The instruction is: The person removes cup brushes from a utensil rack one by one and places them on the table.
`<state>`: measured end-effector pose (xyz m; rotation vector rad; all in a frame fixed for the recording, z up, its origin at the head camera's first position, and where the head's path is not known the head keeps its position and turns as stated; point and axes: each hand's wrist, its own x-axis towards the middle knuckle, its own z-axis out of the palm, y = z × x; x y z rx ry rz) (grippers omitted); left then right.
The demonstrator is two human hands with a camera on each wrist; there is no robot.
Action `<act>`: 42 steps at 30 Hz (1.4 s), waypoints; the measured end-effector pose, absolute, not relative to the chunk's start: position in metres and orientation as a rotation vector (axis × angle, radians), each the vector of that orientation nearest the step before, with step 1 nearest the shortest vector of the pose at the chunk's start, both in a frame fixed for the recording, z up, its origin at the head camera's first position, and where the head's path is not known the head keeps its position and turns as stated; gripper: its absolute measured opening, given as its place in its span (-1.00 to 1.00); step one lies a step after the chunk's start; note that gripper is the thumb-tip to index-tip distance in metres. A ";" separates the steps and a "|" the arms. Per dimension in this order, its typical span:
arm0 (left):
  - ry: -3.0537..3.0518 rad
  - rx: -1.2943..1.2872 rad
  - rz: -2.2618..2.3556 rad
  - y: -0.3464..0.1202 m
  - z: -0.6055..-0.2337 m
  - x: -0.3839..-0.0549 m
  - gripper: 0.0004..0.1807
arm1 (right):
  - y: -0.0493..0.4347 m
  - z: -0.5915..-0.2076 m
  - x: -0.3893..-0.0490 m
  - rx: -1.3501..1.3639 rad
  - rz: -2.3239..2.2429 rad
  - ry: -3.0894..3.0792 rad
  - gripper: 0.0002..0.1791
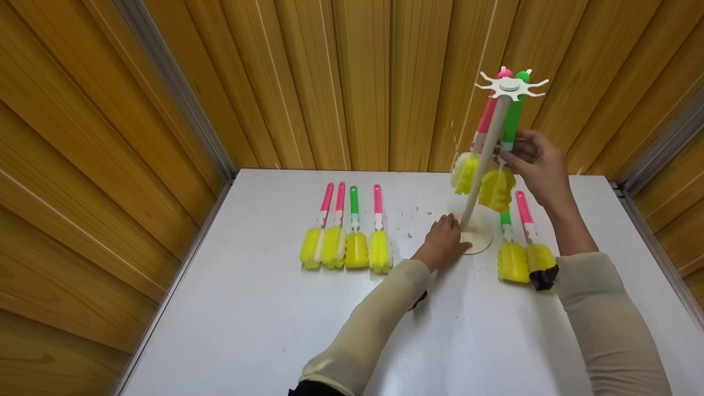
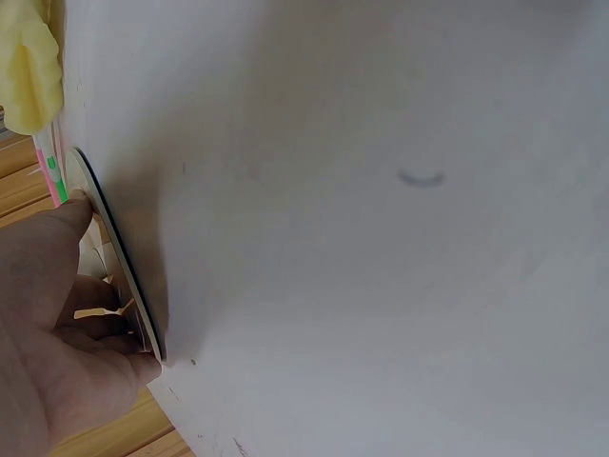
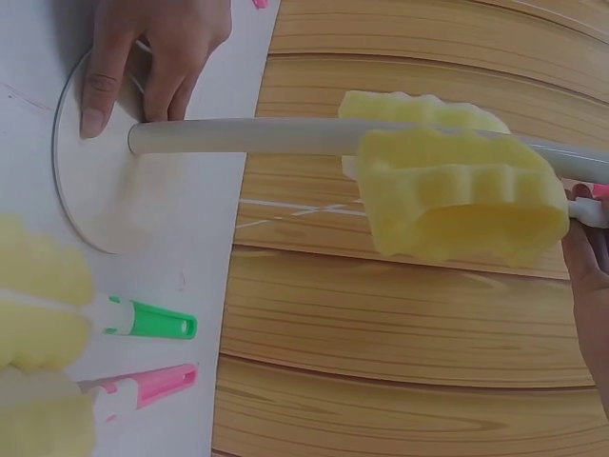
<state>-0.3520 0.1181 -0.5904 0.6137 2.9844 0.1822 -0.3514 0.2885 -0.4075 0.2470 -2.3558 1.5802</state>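
A white stand with a pole point(image 1: 477, 190), a round base point(image 1: 481, 239) and a star-shaped hook top point(image 1: 509, 87) rises from the table. My left hand point(image 1: 440, 236) presses on the base beside the pole, thumb and fingers spread. At the hooks is a green-handled sponge brush point(image 1: 512, 121); my right hand point(image 1: 544, 165) pinches its white neck. Its yellow sponge head point(image 3: 461, 195) hangs by the pole. Behind it, a pink-handled sponge brush point(image 1: 484, 124) also hangs from the top. In the left wrist view the left hand point(image 2: 57, 333) lies along the base's edge.
On the table's left lie several sponge brushes point(image 1: 346, 247) in a row, pink- and green-handled. Near my right forearm lie a green-handled brush point(image 1: 512, 261) and a pink-handled brush point(image 1: 525, 217). A wood-patterned wall point(image 1: 357, 82) stands behind the white table point(image 1: 220, 330).
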 end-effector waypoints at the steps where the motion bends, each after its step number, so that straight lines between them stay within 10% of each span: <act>1: 2.983 0.613 0.182 0.118 -0.590 -0.352 -0.21 | 0.289 -0.407 -0.351 0.229 1.564 -2.367 -0.45; 42: 2.941 0.532 0.168 0.122 -0.589 -0.354 -0.17 | 0.302 -0.405 -0.346 0.495 2.065 -2.131 -0.56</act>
